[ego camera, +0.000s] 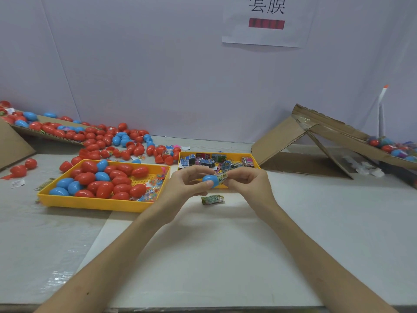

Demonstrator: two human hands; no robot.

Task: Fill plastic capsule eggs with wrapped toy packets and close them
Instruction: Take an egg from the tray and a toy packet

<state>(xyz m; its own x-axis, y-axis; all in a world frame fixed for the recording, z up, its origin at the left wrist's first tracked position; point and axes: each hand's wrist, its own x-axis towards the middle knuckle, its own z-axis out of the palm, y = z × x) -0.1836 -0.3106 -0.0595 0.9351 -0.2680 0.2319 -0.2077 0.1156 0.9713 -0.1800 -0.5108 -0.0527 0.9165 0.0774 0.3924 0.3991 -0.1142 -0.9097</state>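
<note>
- Blue egg half (pixel 211 180) gripped by left hand (pixel 188 181), mid-table.
- Right hand (pixel 246 180) pinches packet (pixel 222 177), seemingly at the rim.
- Risk: crumpled wrapper snags, blocks closing.

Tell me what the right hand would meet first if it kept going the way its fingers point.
Most likely the blue capsule half gripped by the left hand. The right hand points leftward at it, pinching a wrapped packet whose end sits at its opening; depth there is hard to judge.
</note>
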